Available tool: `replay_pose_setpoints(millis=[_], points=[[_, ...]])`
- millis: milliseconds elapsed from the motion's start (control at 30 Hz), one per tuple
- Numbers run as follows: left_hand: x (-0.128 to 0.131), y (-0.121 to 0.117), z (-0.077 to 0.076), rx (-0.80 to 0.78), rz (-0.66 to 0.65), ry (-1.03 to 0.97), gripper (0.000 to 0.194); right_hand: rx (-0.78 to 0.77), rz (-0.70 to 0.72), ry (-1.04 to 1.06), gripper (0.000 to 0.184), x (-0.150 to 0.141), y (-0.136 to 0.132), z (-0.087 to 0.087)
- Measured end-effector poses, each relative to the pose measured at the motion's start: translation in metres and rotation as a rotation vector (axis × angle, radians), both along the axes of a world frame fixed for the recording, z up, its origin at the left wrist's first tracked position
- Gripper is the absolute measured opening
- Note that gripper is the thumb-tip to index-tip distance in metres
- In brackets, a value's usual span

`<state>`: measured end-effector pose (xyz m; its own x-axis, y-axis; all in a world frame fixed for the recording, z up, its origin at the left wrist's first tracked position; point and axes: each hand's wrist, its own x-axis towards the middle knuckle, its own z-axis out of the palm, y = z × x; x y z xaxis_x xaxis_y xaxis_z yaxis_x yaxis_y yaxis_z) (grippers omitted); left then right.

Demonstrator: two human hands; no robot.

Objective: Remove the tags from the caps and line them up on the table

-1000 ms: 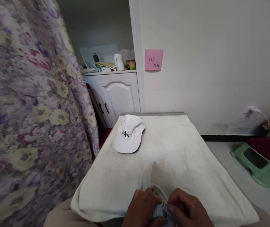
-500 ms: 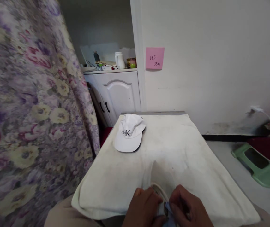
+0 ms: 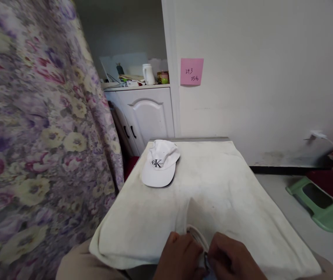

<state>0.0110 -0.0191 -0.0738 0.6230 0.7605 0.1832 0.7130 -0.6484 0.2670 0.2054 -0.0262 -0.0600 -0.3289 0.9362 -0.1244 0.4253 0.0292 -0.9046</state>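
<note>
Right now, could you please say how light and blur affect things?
In the head view, the left hand and right hand look dark against the pale cloth; the alcove there is dim; the green stool blurs towards that view's right edge.

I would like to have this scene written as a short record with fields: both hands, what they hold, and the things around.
Left hand: gripping a pale fabric item
Right hand: gripping the same item, beside the left
Held item: curved band visible; mostly hidden by the hands
Surface: pale cloth
White cap: far left of the cloth, dark letters, brim towards the person
Wall: pink note
Left side: floral curtain
Right side: green stool
</note>
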Motion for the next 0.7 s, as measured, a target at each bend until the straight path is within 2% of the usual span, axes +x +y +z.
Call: replay_pose_setpoints(millis=[333, 500, 567, 700], points=[[-0.002, -0.001, 0.002, 0.056, -0.031, -0.012, 0.028, -0.051, -0.010, 0.057, 0.012, 0.001, 0.000, 0.000], [0.005, -0.002, -0.011, 0.332, -0.018, -0.102, 0.023, 0.021, 0.090, -0.065, 0.013, 0.001, 0.003, 0.005], [0.008, -0.003, -0.014, 0.389, -0.010, -0.128, 0.023, 0.053, 0.130, -0.082, 0.013, 0.000, 0.004, 0.004], [0.007, -0.003, -0.010, 0.329, 0.001, -0.139, 0.023, 0.036, 0.085, -0.030, 0.010, 0.000, 0.004, -0.005]])
